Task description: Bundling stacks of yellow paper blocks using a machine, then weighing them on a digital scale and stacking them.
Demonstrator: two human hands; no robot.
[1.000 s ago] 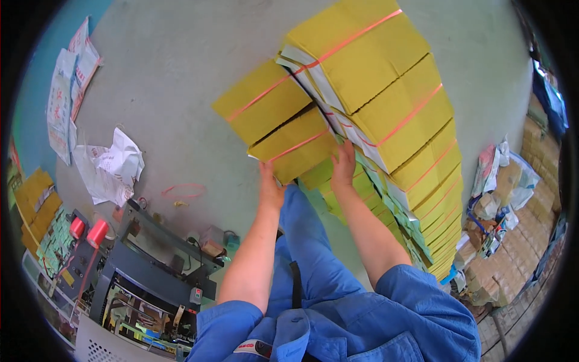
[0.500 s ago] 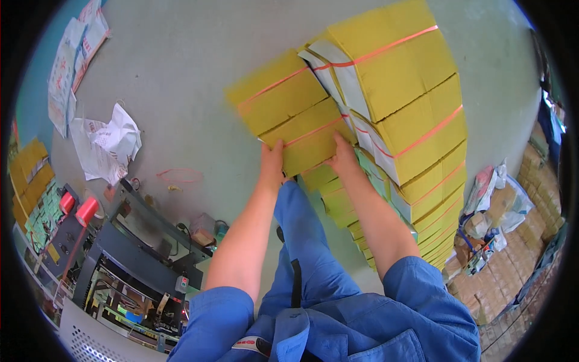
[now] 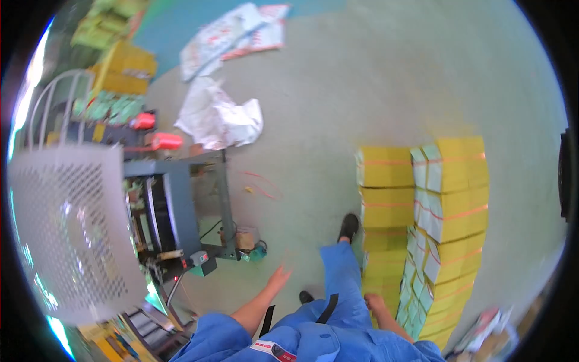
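Note:
My left hand (image 3: 279,279) is held out low in front of me, blurred by motion. It is empty, with its fingers apart, and the strapping-type machine (image 3: 181,205) is to its left. My right hand (image 3: 374,300) hangs beside the yellow stacks, its fingers loosely curled and nothing visible in them. Those stacks are yellow cardboard-like bundles tied with red string: a lower row (image 3: 387,205) near my leg and a taller row (image 3: 461,217) to its right. Pale paper-like edges show on the bundles' sides. Whether the right hand touches the stack I cannot tell.
A perforated grey panel (image 3: 69,235) stands at the left beside the machine. Red spools (image 3: 165,142) sit behind it. A crumpled white sheet (image 3: 235,120) and printed sacks (image 3: 223,42) lie on the floor, with loose red string (image 3: 259,178) nearer. Plastic bags (image 3: 485,332) lie lower right.
Both hands have come off the yellow bundle, which now rests in the lower row. My left hand has swung left, and the view has turned left toward the machine.

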